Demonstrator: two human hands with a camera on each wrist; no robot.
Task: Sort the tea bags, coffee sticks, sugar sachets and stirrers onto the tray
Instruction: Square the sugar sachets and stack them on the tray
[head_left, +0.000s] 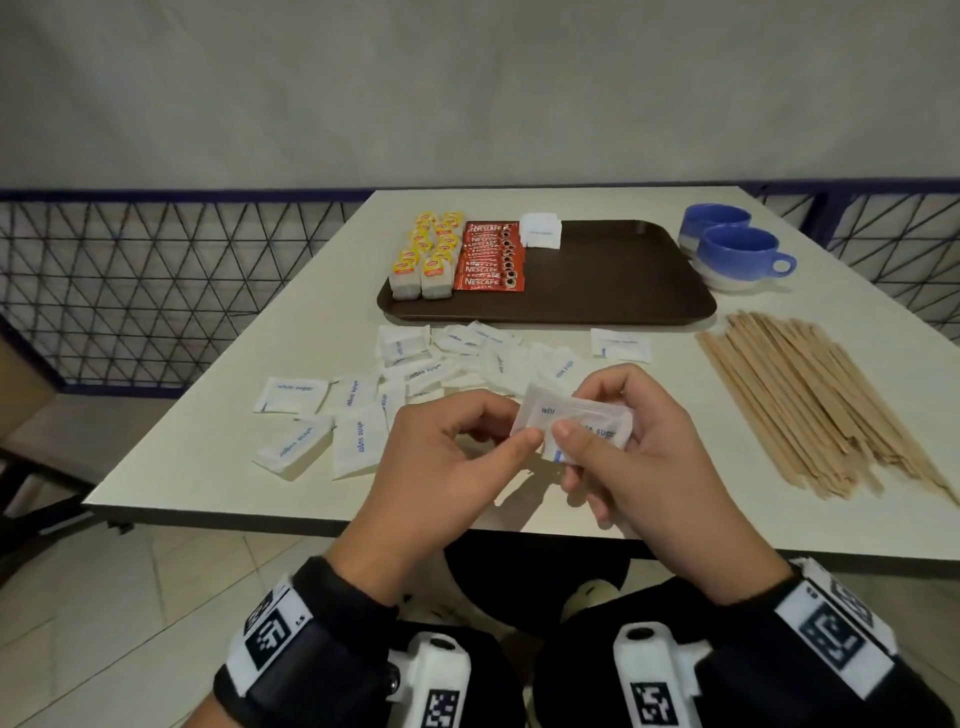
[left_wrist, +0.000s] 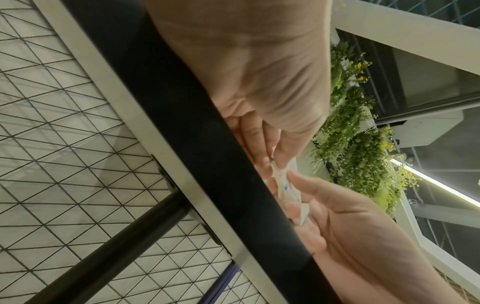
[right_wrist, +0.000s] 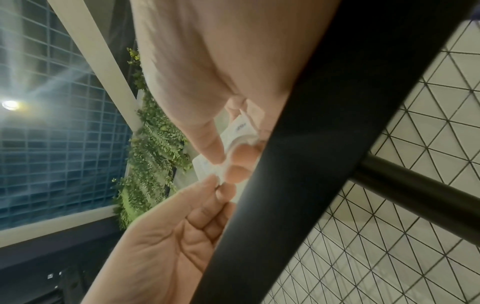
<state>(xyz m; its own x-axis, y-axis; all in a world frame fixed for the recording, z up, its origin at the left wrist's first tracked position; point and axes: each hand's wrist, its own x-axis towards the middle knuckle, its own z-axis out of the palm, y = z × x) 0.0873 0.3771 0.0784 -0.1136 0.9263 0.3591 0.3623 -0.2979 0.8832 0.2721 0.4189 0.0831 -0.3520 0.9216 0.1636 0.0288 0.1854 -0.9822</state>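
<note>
The head view looked down toward 12 o'clock over the bench; both wrist views looked up from beneath its edge, close, sharing the hands.

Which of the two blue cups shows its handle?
The nearer blue cup, closest to the stirrers, shows its handle, pointing right. The farther cup shows none.

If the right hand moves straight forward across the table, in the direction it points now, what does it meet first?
Probably the loose sugar sachets lying just beyond the right hand, which holds a small stack of sachets. Past them is the brown tray. Depth is unclear.
</note>
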